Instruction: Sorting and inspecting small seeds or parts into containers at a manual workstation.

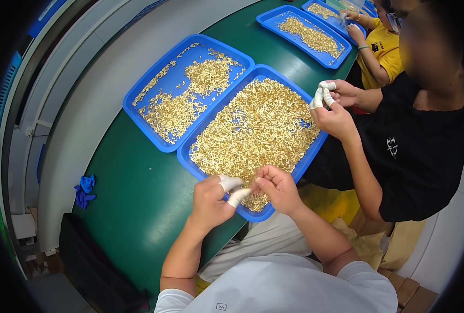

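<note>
over the near end of a blue tray (188,163), left hand (211,202) (white covers on thumb and forefinger) and right hand (278,190) sit close together, fingers narrowly spaced; blurred, cannot tell whether either grips anything. small gold pieces (253,130) fill the tray, on green desk (138,208).

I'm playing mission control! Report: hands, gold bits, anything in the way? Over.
Left hand and right hand close together over gold pieces, grip unclear. Pieces spread across near blue tray. Co-worker's hands off to right, seemingly not blocking.
</note>
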The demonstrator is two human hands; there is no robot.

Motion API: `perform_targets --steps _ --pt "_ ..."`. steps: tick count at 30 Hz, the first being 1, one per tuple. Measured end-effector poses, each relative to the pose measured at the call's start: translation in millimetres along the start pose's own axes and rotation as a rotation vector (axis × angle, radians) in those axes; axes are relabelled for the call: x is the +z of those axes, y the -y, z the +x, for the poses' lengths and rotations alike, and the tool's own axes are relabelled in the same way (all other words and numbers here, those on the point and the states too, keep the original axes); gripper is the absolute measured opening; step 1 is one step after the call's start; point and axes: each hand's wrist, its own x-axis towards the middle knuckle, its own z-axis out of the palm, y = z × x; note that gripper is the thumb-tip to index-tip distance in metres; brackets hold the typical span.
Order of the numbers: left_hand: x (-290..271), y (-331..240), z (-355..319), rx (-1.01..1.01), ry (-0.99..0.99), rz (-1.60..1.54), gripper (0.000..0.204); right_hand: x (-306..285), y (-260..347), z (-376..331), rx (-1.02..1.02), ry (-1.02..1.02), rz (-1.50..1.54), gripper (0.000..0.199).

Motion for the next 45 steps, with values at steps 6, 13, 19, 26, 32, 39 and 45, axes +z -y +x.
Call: perform_targets --steps 6,13,19,26,32,39,45 --pt "-2.6 4.5 3.7 0.000 -0.005 -0.181 0.020 -2.8 5.4 -1.1 0.000 0.150 -0.246 0.003" --pt "-7.8 4.3 1.8 -0.074 0.031 -0.201 0.016 -5.9 8.6 -5.0 0.005 0.111 -0.208 0.005" --pt "-9.3 4.6 0.7 0.018 -0.025 -0.199 0.015 2.3 16.7 -7.7 -0.057 -0.005 -0.082 0.013" --pt "-5.9 1.6 1.0 0.084 -0.048 -0.185 0.015 -4.1 18.3 -8.7 0.064 0.083 -0.177 0.030" --pt "0.4 2.1 -3.1 0.055 -0.027 -0.123 0.010 1.2 15.7 -9.7 -0.138 0.045 -0.211 0.022" --pt "1.3 4.5 -6.2 -0.077 0.080 -0.188 0.013 -5.4 18.4 -7.5 -0.312 0.065 -0.505 0.021" --pt "3.0 5.2 -3.0 0.130 -0.111 -0.188 0.018 -4.2 20.9 -10.0 -0.099 0.098 -0.256 0.027"
